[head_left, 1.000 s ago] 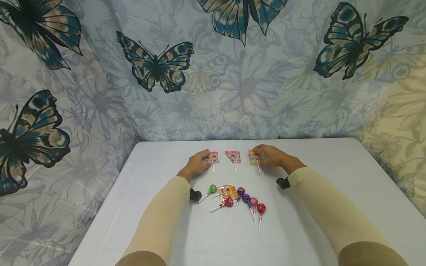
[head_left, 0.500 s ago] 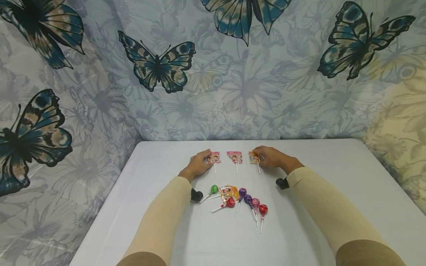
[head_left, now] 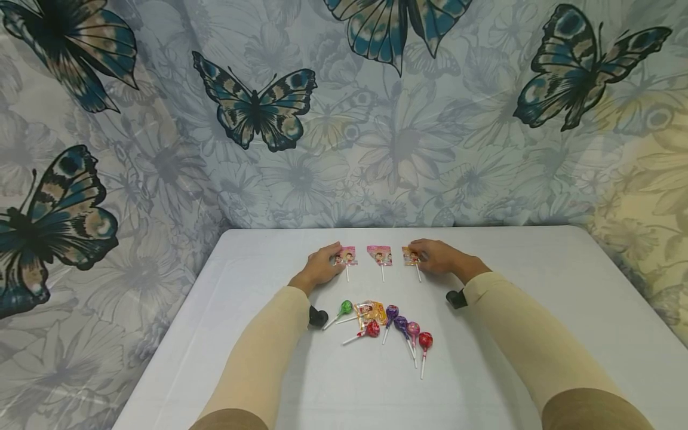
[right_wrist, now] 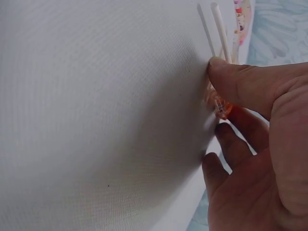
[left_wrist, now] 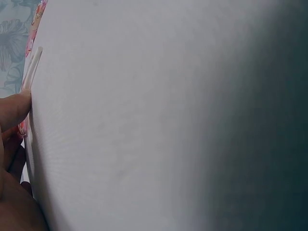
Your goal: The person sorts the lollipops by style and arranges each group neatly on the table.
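I watched remotely as the left hand [head_left: 318, 267] and right hand [head_left: 438, 257] narrowly pinched a pink-wrapped, white-stick lollipop [head_left: 349, 255] and an orange-wrapped, white-stick lollipop [head_left: 409, 256], respectively, far across a white table [head_left: 376, 400]; a snagging release risked skewing either.

Place: indoor tabletop corner, exact kind unclear | butterfly-print backdrop [head_left: 403, 161] | white table [head_left: 349, 394]

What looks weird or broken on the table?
The middle pink lollipop wrapper in the far row looks odd: its lower-left edge slants, maybe folded or torn; I can't tell which. Nothing looks spilled.
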`<state>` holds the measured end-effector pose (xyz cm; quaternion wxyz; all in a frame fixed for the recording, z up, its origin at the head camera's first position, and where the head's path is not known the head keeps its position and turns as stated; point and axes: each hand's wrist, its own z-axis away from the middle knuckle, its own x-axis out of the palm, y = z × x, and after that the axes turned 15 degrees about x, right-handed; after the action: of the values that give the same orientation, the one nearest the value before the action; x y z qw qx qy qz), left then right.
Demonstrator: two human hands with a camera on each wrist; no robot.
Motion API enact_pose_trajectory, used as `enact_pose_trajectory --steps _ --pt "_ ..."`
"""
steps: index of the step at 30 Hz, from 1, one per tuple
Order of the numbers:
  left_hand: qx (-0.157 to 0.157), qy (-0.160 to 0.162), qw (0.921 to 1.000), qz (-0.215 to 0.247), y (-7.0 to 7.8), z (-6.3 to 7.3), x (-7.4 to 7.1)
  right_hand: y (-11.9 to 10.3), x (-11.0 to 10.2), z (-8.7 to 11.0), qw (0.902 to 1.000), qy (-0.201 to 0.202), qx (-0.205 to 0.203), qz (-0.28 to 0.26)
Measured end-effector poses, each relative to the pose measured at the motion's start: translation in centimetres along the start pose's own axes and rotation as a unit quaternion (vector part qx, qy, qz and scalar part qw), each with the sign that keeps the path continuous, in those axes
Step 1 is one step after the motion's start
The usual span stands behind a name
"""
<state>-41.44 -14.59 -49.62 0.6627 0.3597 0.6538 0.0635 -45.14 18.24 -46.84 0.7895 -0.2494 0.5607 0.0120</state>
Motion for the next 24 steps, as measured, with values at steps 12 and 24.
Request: enact_pose_trajectory --steps 12,24 --pt "0.004 0.006 0.9999 0.009 0.3 0.0 0.1 0.3 0.0 0.5 1.0 0.01 0.0 -0.001" --pt "0.0 0.007 1.0 0.007 0.0 0.0 0.1 0.8 0.1 1.2 0.9988 0.035 -0.003 -0.036"
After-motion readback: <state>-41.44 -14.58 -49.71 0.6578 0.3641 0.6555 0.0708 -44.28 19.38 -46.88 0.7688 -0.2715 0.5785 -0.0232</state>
